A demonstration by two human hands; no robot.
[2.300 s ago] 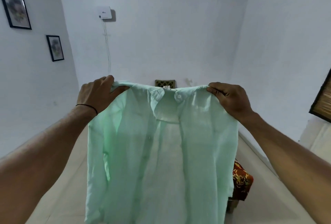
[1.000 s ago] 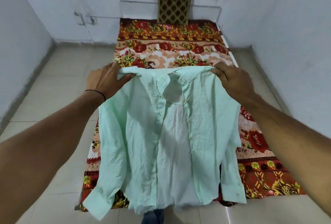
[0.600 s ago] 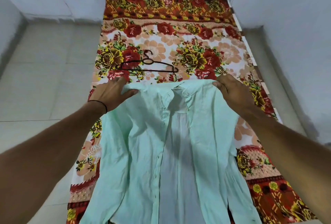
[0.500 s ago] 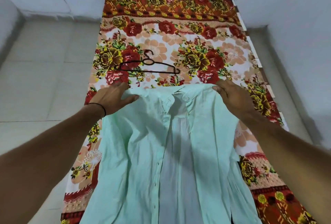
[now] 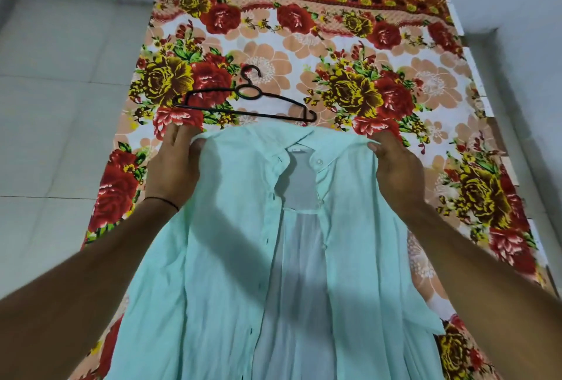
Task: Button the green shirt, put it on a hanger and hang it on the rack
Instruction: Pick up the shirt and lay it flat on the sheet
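Green shirt (image 5: 231, 227) is front-up, spread down the floral bed sheet (image 5: 349, 45), w/ its collar end just short of the black hanger (image 5: 243, 104); lower hem runs out of frame. Head view (only cam): left hand (image 5: 175, 166) pinches the left shoulder seam, thumb under the fabric, fingers on top; right hand (image 5: 395, 166) is closed on the right shoulder seam the same way. Both hands hold cloth, nothing else. Placket is open top to bottom, inner back panel shows through the gap; buttons (image 5: 319, 162) visible on the right edge, buttonholes on the left edge, none joined as far as I can see. Hanger lies flat on the sheet, beyond the collar, not touching the shirt that I can tell, hook pointing away. Rack not in view. Progress est.: very early, shirt only positioned for work. Left to do: all buttoning, hanger into the shoulders, carry to rack & hang. Tile floor (image 5: 60, 106) on the left of the bed.
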